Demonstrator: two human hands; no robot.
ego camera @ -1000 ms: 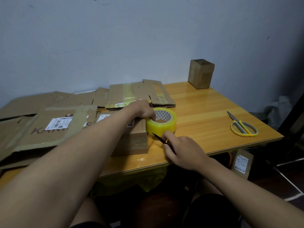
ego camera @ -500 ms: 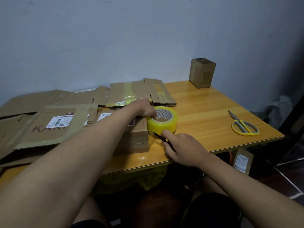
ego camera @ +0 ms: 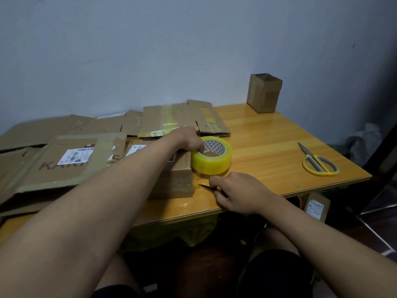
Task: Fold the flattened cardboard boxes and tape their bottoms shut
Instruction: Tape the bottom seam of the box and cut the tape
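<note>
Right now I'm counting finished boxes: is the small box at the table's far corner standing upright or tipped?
Upright. The small box stands on its base on the table, open top facing up.

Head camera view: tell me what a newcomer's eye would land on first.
The yellow tape roll at the table's middle stands out first, with the left hand gripping it against a small folded box. Just in front, the right hand holds a dark blade pointing at the roll. Yellow-handled scissors lie alone at the right, and an upright open box stands at the back by the wall.
</note>
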